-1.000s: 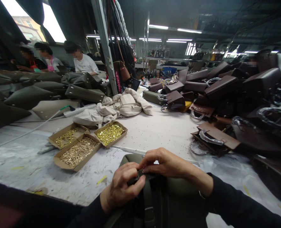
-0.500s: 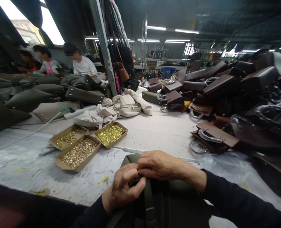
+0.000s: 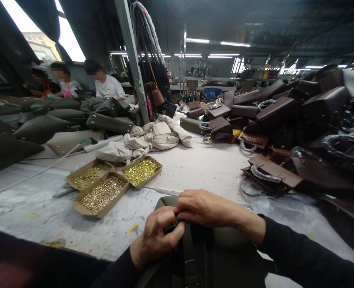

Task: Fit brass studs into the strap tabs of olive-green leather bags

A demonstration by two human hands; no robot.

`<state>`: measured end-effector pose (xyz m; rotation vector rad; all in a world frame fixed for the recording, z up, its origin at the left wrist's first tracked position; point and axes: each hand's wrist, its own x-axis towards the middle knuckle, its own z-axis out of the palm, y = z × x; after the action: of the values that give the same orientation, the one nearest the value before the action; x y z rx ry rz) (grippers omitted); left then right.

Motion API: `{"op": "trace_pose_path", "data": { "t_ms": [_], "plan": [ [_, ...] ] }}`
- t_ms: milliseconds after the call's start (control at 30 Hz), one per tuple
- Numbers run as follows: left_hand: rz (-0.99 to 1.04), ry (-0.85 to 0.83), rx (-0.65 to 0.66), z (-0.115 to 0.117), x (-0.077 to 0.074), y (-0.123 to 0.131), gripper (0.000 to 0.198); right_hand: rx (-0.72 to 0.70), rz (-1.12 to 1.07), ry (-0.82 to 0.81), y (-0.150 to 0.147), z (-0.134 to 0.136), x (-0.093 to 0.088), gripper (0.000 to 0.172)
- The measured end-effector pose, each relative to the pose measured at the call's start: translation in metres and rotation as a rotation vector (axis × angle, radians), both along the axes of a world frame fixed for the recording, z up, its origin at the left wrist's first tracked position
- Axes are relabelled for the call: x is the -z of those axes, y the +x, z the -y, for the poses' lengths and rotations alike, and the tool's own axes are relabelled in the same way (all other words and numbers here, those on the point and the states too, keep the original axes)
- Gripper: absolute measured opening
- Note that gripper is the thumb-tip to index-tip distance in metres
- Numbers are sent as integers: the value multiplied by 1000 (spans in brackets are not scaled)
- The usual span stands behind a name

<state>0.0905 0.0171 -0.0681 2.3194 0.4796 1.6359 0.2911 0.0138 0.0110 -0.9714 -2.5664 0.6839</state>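
A dark olive bag (image 3: 231, 240) with a strap lies at the table's near edge, right in front of me. My left hand (image 3: 159, 234) is closed on the bag's upper edge by the strap, thumb and fingers pinched together. Against its fingertips, my right hand (image 3: 205, 208) is bent over the same edge, its fingers closed on it. Whatever small piece may sit between the fingertips is hidden. Beyond my left hand are cardboard trays: one of small copper-gold metal pieces (image 3: 100, 196), one of shiny yellow-gold pieces (image 3: 141, 172), and a third partly filled tray (image 3: 88, 174).
Cream fabric bags (image 3: 153, 138) lie in a heap behind the trays. Brown handbags (image 3: 273, 174) with wrapped handles are piled at right, dark olive bags (image 3: 51, 120) at left. A metal post (image 3: 132, 60) rises from the table; a thin hose (image 3: 45, 170) crosses it. Several people sit far left.
The view has shifted slightly, so the table's contents appear a little farther right and lower. Both hands stay closed at the same spot on the bag, with only small finger movement.
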Motion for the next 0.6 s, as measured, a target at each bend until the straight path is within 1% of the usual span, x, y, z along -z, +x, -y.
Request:
{"op": "trace_pose_path", "data": {
  "t_ms": [67, 133, 200, 267, 333, 400, 500, 533, 600],
  "plan": [
    [11, -2, 1, 0, 0, 0, 23, 33, 83, 55, -3, -1, 3, 21],
    [-1, 14, -40, 0, 0, -3, 21, 77, 91, 18, -3, -2, 3, 27],
    [-40, 100, -98, -1, -2, -6, 18, 102, 0, -95, -1, -2, 1, 22],
    [-92, 212, -141, 0, -3, -8, 17, 71, -124, -201, 2, -2, -3, 13],
    [-98, 246, -162, 0, -4, -8, 15, 19, -180, -226, 4, -2, -5, 8],
    [-73, 193, -140, -1, -5, -6, 14, -7, -164, -168, 5, -1, -6, 5],
    [-45, 140, -88, -4, -4, -4, 16, -17, -110, -54, 3, -1, -5, 7],
    [-46, 155, -79, -6, -2, -3, 17, -19, -81, -23, 2, -2, -4, 8],
    [-58, 218, -101, -9, 2, -4, 19, -20, -1, 56, -1, -3, -3, 9]
  ]
}}
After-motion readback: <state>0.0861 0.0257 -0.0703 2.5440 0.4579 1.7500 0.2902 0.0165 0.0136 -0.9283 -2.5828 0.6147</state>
